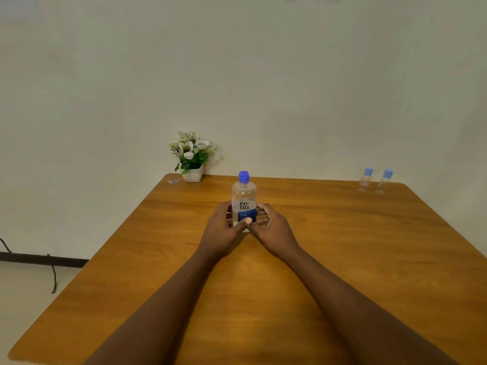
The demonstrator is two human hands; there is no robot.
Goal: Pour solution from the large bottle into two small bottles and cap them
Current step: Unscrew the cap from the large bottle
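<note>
Honey-brown wood-grain table (342,259) with rounded corners fills the lower half of the frame, its smooth top faintly glossy. At the centre stands the large bottle (244,196), upright, a clear plastic cylinder with rounded shoulders, a white and blue label and a bright blue cap (244,177). Two bare forearms reach up from the bottom edge and meet at its base. The left hand (224,227) wraps the bottle's left side, with its thumb laid across the lower front of the label. The right hand (274,227) cups the right side, its fingers curled against the plastic. At the upper right, near the table's far edge and well apart from the hands, two small clear bottles stand side by side, the nearer-centre small bottle (365,179) and the outer small bottle (385,180), each with a pale blue cap on. At the far left corner sits a white square pot (193,175) of white flowers (191,148) against a plain cream wall. A dark cord (54,275) hangs at the lower left.
</note>
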